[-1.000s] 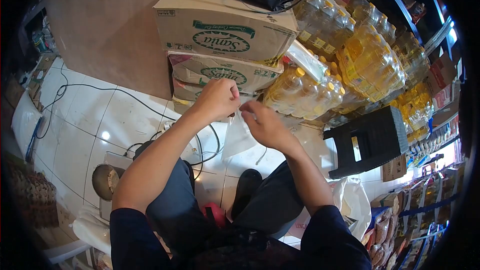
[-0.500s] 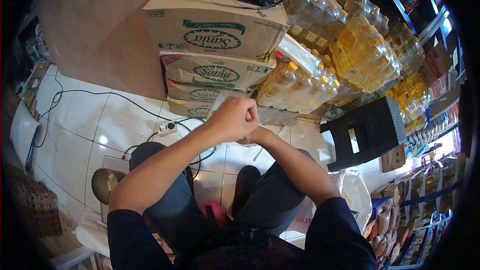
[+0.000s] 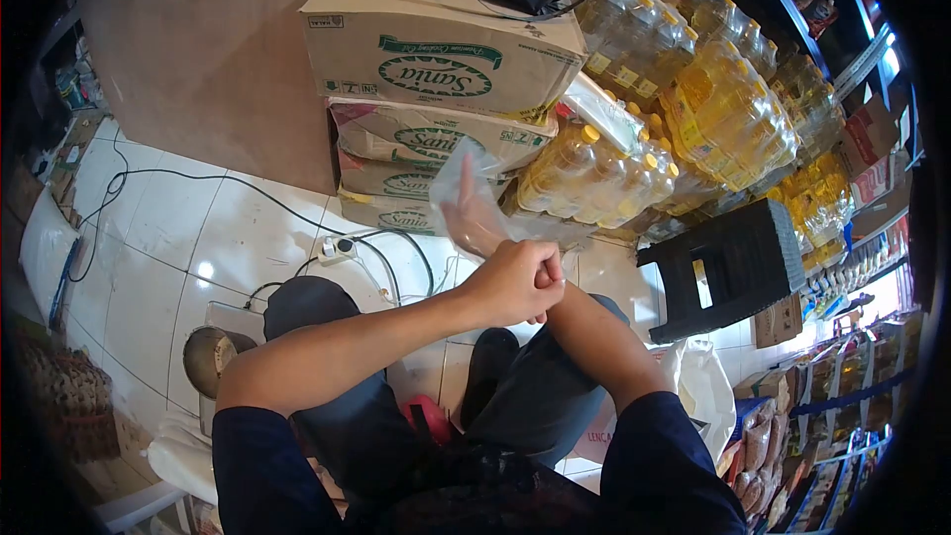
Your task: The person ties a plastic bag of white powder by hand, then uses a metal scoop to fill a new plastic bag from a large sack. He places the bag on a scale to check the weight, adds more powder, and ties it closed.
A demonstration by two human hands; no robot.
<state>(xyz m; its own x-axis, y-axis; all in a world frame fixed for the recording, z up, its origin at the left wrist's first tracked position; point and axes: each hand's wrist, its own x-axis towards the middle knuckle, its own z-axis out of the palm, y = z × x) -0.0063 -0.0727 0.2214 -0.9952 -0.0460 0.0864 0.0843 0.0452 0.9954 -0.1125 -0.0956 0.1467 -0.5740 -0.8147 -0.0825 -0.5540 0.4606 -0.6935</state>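
Observation:
My right hand [image 3: 470, 210] is inside a clear plastic bag [image 3: 445, 190] worn over it like a glove. One finger points up through the film, and the palm holds nothing that I can see. Crossing over the right wrist is my left hand [image 3: 523, 282], its fingers curled closed at the bag's lower edge. The exact pinch point is hidden behind its knuckles. Both hands are above the floor between my knees, in front of stacked cooking oil cartons [image 3: 436, 74].
Packs of yellow-capped oil bottles [image 3: 584, 173] stand right of the cartons. A black plastic stool [image 3: 728, 267] lies tipped at the right. A power strip [image 3: 338, 249] and black cables cross the tiles. A metal pot [image 3: 210, 359] sits by my left knee.
My right hand has come out past the left, reaching up and forward in the plastic. The left hand has shifted down and right to the right wrist.

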